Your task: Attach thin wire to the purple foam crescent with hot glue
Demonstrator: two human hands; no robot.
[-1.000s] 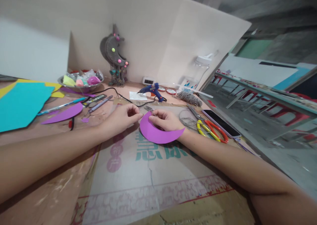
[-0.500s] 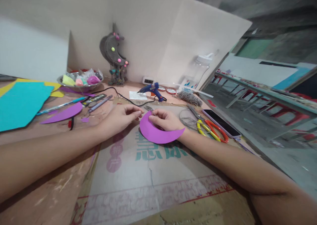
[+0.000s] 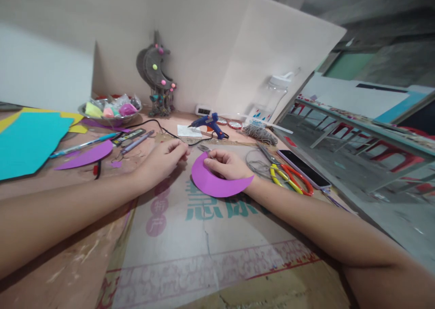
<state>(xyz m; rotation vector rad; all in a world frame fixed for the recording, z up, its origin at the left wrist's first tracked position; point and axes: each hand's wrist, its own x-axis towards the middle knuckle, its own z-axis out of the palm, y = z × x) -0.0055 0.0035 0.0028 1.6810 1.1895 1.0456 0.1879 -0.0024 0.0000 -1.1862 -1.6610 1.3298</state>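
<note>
A purple paper crescent curves around my right hand, whose thumb and fingers pinch its upper left part. Its pointed tip on the right lies by my wrist. My left hand is to the left, apart from the crescent, with thumb and fingertips pressed together. Whatever is between them, if anything, is too small to make out. Just beyond my right fingertips lie small metal snips, partly hidden. Under both hands is a printed cardboard sheet.
A blue glue gun stands behind my hands. Scissors, grey yarn and a phone are at the right. Left are a turquoise sheet, a purple offcut, pens and a clay bowl. A moon ornament hangs behind.
My left hand has drawn slightly to the left, away from the crescent, and its fingers have closed more tightly. My right hand and the crescent have hardly moved.
</note>
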